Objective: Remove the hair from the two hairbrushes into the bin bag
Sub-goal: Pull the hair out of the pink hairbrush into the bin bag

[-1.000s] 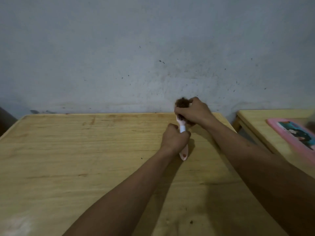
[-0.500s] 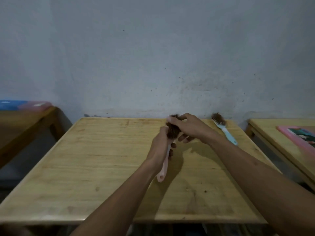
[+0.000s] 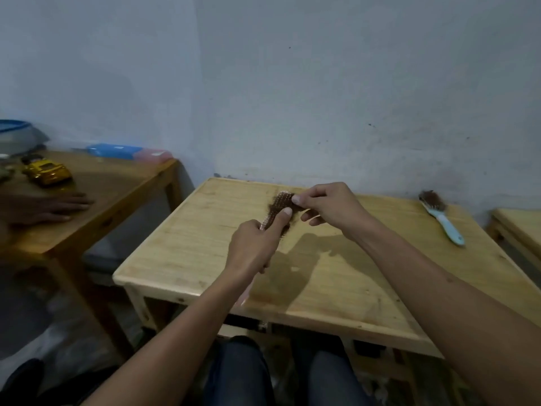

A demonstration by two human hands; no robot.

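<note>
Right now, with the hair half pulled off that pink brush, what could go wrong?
1. No bin bag shows in this view, so the brown hair clump that the right hand is pinching may drop on the pale wooden table or the floor.
2. The left hand grips the pink plastic hairbrush low down; a hard tug could twist it loose.
</note>
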